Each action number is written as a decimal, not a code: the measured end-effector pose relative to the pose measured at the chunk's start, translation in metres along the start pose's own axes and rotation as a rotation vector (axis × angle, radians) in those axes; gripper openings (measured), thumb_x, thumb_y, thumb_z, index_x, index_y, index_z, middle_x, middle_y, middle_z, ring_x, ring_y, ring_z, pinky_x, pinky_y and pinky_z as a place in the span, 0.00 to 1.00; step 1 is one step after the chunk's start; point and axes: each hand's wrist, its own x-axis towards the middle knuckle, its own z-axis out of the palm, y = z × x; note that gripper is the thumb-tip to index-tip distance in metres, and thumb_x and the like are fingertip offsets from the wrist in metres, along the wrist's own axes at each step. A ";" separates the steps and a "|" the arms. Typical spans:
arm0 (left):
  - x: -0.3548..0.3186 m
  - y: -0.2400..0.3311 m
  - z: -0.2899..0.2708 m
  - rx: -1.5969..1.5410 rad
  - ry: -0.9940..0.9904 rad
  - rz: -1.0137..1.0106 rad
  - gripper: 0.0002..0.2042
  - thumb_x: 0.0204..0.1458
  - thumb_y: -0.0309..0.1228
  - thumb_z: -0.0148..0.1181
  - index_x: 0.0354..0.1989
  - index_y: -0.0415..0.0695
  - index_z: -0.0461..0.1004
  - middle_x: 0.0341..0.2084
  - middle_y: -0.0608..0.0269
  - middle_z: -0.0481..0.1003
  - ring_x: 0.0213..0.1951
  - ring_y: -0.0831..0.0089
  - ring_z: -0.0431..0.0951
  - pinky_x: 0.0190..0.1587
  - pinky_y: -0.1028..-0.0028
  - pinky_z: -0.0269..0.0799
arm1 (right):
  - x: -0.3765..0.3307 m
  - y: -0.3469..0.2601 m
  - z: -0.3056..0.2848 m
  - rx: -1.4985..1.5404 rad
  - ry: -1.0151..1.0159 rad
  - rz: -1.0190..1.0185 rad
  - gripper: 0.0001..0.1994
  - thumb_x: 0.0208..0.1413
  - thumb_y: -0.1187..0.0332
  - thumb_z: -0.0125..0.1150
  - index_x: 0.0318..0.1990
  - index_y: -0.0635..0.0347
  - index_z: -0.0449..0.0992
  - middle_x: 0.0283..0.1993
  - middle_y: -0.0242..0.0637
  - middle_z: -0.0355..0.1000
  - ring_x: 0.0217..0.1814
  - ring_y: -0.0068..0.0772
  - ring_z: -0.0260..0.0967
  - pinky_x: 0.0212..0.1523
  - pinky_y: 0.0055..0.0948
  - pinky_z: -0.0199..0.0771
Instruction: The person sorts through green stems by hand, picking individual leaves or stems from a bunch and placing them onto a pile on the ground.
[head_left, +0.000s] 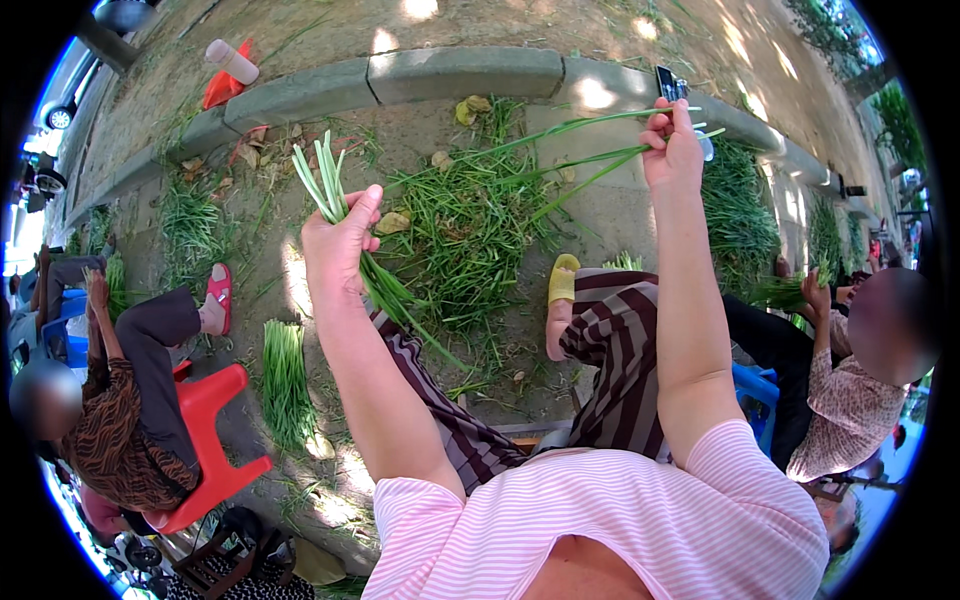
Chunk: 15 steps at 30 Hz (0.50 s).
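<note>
While each hand grips green stalks [325,185], cut greens [465,235] litter the dirt ground [590,215] below a curb [460,75].

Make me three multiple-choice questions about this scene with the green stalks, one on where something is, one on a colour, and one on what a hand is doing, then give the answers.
1. Where does the big loose heap of green stalks lie?
A. on the ground ahead of the person's feet
B. on the red stool
C. on top of the curb

2. What colour is the plastic stool at the left?
A. blue
B. red
C. yellow

3. What is the left hand doing?
A. resting open on the knee
B. gripping a bunch of stalks
C. holding a cup

Answers:
1 A, the heap spreads over the dirt between the curb and the yellow slipper.
2 B, its seat and legs are bright red.
3 B, its fingers close round the bunch of stalks, while the right hand pinches long single stalks.
</note>
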 end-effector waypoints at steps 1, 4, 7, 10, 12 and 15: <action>0.000 -0.001 -0.001 -0.066 -0.040 -0.012 0.14 0.48 0.36 0.71 0.35 0.38 0.78 0.24 0.67 0.75 0.19 0.83 0.67 0.23 0.79 0.65 | 0.000 0.000 0.000 0.000 -0.003 0.000 0.14 0.65 0.60 0.53 0.37 0.64 0.74 0.27 0.28 0.67 0.25 0.15 0.63 0.16 0.16 0.53; 0.002 -0.001 -0.005 -0.237 -0.146 -0.054 0.16 0.49 0.36 0.70 0.37 0.36 0.76 0.24 0.68 0.74 0.17 0.85 0.63 0.23 0.78 0.63 | 0.000 -0.002 -0.002 0.004 -0.006 -0.012 0.13 0.66 0.60 0.52 0.37 0.62 0.72 0.31 0.30 0.70 0.25 0.15 0.63 0.17 0.16 0.55; 0.003 -0.001 -0.006 -0.312 -0.190 -0.086 0.15 0.50 0.36 0.69 0.37 0.37 0.76 0.24 0.68 0.74 0.17 0.85 0.62 0.24 0.78 0.63 | 0.000 -0.003 -0.003 0.016 -0.002 -0.033 0.11 0.66 0.61 0.51 0.37 0.59 0.70 0.35 0.32 0.73 0.26 0.16 0.64 0.17 0.16 0.56; 0.007 -0.006 -0.006 -0.304 -0.148 -0.058 0.15 0.51 0.35 0.69 0.38 0.37 0.76 0.24 0.68 0.74 0.17 0.85 0.62 0.24 0.77 0.63 | 0.003 -0.002 -0.004 0.020 -0.027 -0.016 0.10 0.67 0.61 0.50 0.37 0.58 0.69 0.37 0.33 0.74 0.26 0.17 0.64 0.17 0.17 0.57; 0.009 -0.008 -0.005 -0.302 -0.103 -0.040 0.15 0.51 0.35 0.69 0.39 0.37 0.76 0.24 0.69 0.74 0.17 0.85 0.63 0.24 0.77 0.64 | 0.001 0.000 -0.002 0.017 -0.039 -0.010 0.10 0.67 0.61 0.50 0.38 0.58 0.69 0.37 0.33 0.74 0.26 0.17 0.64 0.17 0.17 0.57; 0.010 -0.009 -0.005 -0.383 -0.090 -0.016 0.15 0.52 0.33 0.67 0.42 0.36 0.75 0.27 0.66 0.76 0.17 0.85 0.63 0.24 0.77 0.66 | -0.001 0.001 0.000 0.011 -0.026 -0.004 0.10 0.67 0.62 0.48 0.38 0.58 0.68 0.35 0.32 0.72 0.26 0.17 0.63 0.17 0.17 0.56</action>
